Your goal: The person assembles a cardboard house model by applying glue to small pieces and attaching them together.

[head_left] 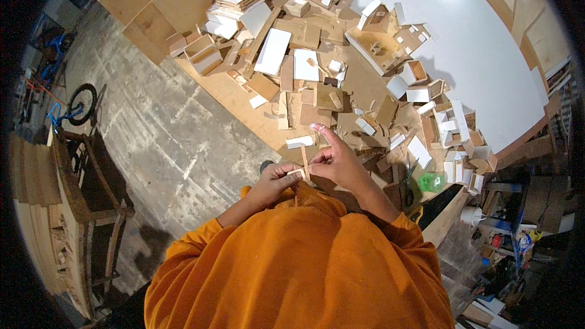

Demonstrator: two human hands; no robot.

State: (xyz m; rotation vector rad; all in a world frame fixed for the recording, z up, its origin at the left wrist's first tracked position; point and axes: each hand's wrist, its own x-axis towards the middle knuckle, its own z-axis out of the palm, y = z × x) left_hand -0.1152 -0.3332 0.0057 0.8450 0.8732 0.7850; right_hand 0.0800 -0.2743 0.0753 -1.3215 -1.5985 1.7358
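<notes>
Close to my body, both hands meet over a small wooden piece. My left hand [275,183] pinches a short pale wood piece [297,172] between thumb and fingers. Against it stands a thin narrow wood strip [304,156], pointing away from me. My right hand [339,163] grips the strip's near end with thumb and bent fingers, while its index finger stretches out. A whitish smear covers that fingertip. Whether the two pieces are joined cannot be made out. Just beyond my hands a white-faced offcut [300,142] lies at the table edge.
Wood offcuts and sawn scraps cover the worktable [210,84]. Small model houses [381,45] stand on it, by a white board [481,36]. A green transparent container [431,181] sits to the right. At left are a wooden frame [91,214] and a bicycle wheel [82,105].
</notes>
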